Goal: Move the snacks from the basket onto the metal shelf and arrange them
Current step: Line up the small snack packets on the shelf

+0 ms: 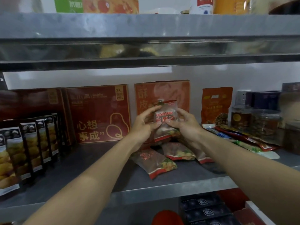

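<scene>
Both my hands hold one clear snack bag (167, 114) with red lettering and a red bottom edge, upright above the metal shelf (97, 172). My left hand (144, 125) grips its left side, and my right hand (185, 124) grips its right side. Below them lie three more bags of the same kind: one flat in front (155, 163), one behind it (178, 151), and a third (203, 158) partly under my right forearm. The basket is not in view.
Red gift boxes (100, 112) and an orange box (162, 93) lean on the back wall. A row of upright yellow snack packs (32, 143) fills the left. An orange pouch (215, 104), clear jars (253, 122) and flat packets (240, 138) crowd the right. An upper shelf (146, 38) hangs overhead.
</scene>
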Motion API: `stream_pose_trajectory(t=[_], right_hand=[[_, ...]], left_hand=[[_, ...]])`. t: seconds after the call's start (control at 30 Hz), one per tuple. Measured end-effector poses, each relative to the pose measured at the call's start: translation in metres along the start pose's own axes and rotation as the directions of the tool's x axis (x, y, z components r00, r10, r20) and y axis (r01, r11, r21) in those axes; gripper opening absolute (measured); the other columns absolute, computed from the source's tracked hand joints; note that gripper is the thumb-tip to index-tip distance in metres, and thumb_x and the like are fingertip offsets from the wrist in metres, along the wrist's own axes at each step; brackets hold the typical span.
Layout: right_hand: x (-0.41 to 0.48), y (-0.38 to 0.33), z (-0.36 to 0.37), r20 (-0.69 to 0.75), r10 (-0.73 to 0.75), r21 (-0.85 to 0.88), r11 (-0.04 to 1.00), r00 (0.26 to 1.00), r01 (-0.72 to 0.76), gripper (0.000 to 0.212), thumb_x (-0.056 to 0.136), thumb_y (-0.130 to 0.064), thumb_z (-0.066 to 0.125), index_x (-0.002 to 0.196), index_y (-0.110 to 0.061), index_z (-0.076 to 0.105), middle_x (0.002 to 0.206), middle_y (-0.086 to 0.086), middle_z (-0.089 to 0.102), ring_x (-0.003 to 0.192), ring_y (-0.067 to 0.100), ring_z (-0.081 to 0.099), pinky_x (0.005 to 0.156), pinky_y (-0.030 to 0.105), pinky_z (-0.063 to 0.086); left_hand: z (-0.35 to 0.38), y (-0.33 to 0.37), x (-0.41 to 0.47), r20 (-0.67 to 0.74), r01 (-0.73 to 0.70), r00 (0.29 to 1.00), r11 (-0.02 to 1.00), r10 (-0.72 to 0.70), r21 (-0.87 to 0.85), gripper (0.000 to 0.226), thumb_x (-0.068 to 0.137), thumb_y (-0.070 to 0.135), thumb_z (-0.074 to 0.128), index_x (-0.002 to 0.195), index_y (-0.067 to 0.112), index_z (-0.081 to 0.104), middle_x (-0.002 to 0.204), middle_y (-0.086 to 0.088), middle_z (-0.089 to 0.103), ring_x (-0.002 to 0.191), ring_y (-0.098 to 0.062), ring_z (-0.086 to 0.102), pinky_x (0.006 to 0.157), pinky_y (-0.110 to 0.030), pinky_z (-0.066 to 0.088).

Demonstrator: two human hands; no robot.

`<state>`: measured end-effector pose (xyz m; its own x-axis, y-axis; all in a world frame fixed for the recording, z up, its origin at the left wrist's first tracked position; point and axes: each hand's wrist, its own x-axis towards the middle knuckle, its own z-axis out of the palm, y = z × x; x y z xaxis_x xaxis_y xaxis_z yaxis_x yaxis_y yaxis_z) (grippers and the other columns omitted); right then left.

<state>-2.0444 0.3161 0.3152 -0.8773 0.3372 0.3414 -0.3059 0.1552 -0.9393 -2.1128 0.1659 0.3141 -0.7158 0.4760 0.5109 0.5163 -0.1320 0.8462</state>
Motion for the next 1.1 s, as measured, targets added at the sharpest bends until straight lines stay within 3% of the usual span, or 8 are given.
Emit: stream_pose_trajectory(t=[0.13, 0.27, 0.4, 0.57, 0.73, 0.83, 0.9, 1.1], right_hand=[[0.010, 0.000, -0.007, -0.059, -0.008, -0.014, 1.000, 0.998, 0.007, 0.065, 0.089, -0.009, 0.070, 0.146, -0.019, 0.040, 0.128, 0.000, 0.060, 0.109, 0.019, 0.063, 0.097, 0.034, 0.051], [0.014, -0.002, -0.014, -0.083, -0.016, -0.049, 0.999, 0.996, 0.012, 0.069, 0.091, -0.011, 0.067, 0.150, -0.016, 0.032, 0.119, -0.002, 0.056, 0.085, 0.005, 0.060, 0.062, 0.009, 0.049], [0.020, 0.003, -0.020, -0.098, 0.002, -0.065, 0.998, 0.995, -0.009, 0.072, 0.090, -0.013, 0.069, 0.151, -0.019, 0.031, 0.146, 0.008, 0.048, 0.127, 0.022, 0.052, 0.095, 0.026, 0.043], [0.022, 0.007, -0.024, -0.082, 0.013, -0.061, 0.998, 0.997, -0.019, 0.070, 0.091, -0.011, 0.067, 0.151, -0.016, 0.032, 0.140, 0.006, 0.053, 0.112, 0.016, 0.058, 0.090, 0.024, 0.045], [0.025, 0.013, -0.028, -0.101, 0.017, -0.021, 1.000, 0.995, -0.019, 0.070, 0.088, -0.012, 0.071, 0.149, -0.018, 0.037, 0.142, 0.005, 0.053, 0.129, 0.024, 0.052, 0.110, 0.047, 0.041], [0.024, 0.013, -0.027, -0.097, 0.017, -0.004, 1.000, 0.995, -0.017, 0.069, 0.088, -0.011, 0.071, 0.148, -0.017, 0.039, 0.135, 0.002, 0.057, 0.121, 0.022, 0.058, 0.107, 0.045, 0.045], [0.023, 0.012, -0.026, -0.095, 0.020, 0.007, 1.000, 0.995, -0.020, 0.069, 0.088, -0.010, 0.070, 0.148, -0.017, 0.037, 0.135, 0.004, 0.058, 0.115, 0.020, 0.061, 0.102, 0.039, 0.048], [0.017, 0.006, -0.013, -0.092, 0.026, 0.075, 0.997, 0.995, -0.020, 0.070, 0.088, -0.011, 0.070, 0.149, -0.019, 0.036, 0.130, 0.008, 0.062, 0.117, 0.023, 0.061, 0.106, 0.045, 0.046]], left_hand=[[-0.008, -0.015, 0.015, -0.072, 0.142, 0.986, 0.987, -0.148, -0.077, 0.052, 0.097, 0.004, 0.055, 0.139, 0.032, 0.044, 0.104, 0.006, 0.073, 0.105, -0.015, 0.067, 0.094, -0.034, 0.050], [-0.018, -0.039, 0.029, -0.164, 0.293, 0.952, 0.927, -0.260, 0.232, 0.041, 0.092, 0.017, 0.065, 0.131, 0.018, 0.054, 0.119, -0.003, 0.067, 0.114, -0.020, 0.060, 0.106, -0.041, 0.044], [-0.017, -0.043, 0.033, -0.106, 0.433, 0.897, 0.800, -0.430, 0.415, 0.039, 0.088, 0.035, 0.070, 0.119, 0.013, 0.062, 0.119, -0.002, 0.063, 0.110, -0.021, 0.058, 0.097, -0.031, 0.046], [-0.013, -0.041, 0.038, -0.032, 0.523, 0.812, 0.703, -0.582, 0.483, 0.050, 0.080, 0.030, 0.079, 0.123, 0.016, 0.058, 0.117, 0.000, 0.053, 0.108, -0.019, 0.050, 0.094, -0.027, 0.042], [-0.014, -0.048, 0.037, -0.076, 0.545, 0.825, 0.753, -0.560, 0.367, 0.040, 0.079, -0.003, 0.076, 0.107, 0.017, 0.057, 0.112, -0.002, 0.049, 0.104, -0.017, 0.045, 0.079, -0.022, 0.040], [-0.018, -0.054, 0.032, -0.122, 0.494, 0.868, 0.816, -0.481, 0.302, 0.039, 0.074, -0.013, 0.074, 0.097, 0.015, 0.060, 0.110, -0.006, 0.058, 0.099, -0.021, 0.057, 0.070, -0.026, 0.051], [-0.022, -0.053, 0.028, -0.112, 0.440, 0.898, 0.865, -0.426, 0.239, 0.037, 0.076, -0.020, 0.068, 0.090, 0.013, 0.059, 0.096, -0.012, 0.061, 0.076, -0.022, 0.063, 0.056, -0.028, 0.054], [-0.035, -0.031, 0.009, -0.166, 0.177, 0.977, 0.939, -0.132, 0.296, 0.038, 0.077, -0.021, 0.064, 0.097, 0.011, 0.058, 0.081, -0.003, 0.048, 0.064, -0.008, 0.047, 0.046, -0.013, 0.043]])
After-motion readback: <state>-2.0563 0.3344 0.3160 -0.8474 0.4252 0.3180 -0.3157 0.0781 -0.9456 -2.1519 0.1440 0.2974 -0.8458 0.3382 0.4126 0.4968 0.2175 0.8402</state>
